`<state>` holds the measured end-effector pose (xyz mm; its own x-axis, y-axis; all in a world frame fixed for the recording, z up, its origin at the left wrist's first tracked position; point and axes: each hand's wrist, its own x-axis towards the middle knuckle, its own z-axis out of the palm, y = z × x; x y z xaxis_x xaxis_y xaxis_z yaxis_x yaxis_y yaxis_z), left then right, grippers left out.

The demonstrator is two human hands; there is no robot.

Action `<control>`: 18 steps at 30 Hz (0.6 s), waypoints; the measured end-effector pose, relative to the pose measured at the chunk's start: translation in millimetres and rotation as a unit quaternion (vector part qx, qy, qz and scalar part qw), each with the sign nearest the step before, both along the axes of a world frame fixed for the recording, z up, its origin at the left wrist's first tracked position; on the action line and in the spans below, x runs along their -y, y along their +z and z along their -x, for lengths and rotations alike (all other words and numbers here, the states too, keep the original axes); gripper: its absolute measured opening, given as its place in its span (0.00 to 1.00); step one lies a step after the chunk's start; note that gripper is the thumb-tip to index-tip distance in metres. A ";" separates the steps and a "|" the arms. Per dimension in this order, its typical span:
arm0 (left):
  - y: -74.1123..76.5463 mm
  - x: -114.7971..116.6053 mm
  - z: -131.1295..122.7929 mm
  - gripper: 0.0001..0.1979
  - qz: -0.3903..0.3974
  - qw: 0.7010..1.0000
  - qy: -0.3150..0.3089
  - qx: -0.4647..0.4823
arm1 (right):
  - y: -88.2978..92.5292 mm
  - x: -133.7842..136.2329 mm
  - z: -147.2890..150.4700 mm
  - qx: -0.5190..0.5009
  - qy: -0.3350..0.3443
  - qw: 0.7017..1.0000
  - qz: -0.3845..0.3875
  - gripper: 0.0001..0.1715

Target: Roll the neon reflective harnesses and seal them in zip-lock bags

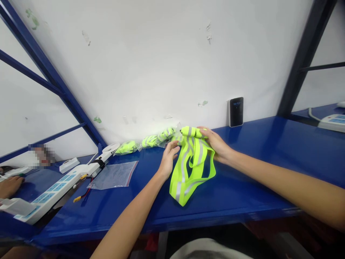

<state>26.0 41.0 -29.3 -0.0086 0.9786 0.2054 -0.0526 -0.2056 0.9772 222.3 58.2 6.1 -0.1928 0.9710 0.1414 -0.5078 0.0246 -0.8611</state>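
A neon yellow reflective vest [180, 176] made of straps with silver stripes hangs over the blue table, its lower loop spread toward the front edge. My right hand [215, 144] is closed on the bunched upper part of the vest. On the other side, my left hand [169, 158] is beside the vest's left edge with its fingers loosely curved and apart, apparently holding nothing. Just behind the left hand lie bagged yellow bundles [151, 141] against the wall. A flat clear zip bag [114, 175] with a red seal line lies to the left.
A long white power strip [58, 189] runs along the left, near a small white fan [111, 147] and a cable with yellow connectors [78, 198]. A black-faced device [236, 112] leans on the wall. Another person's hand [10, 186] is at far left. Blue frame posts stand at both sides.
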 end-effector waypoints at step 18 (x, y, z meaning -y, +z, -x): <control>-2.0 1.8 -9.6 0.31 -0.067 0.993 -0.088 0.032 | -0.1 14.7 1.2 0.076 0.119 0.988 -0.063 0.21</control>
<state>35.5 39.2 -31.3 0.1433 0.9301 0.3383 -0.1609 -0.3154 0.9352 221.1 43.5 6.0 -0.4412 0.8724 0.2102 -0.3766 0.0326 -0.9258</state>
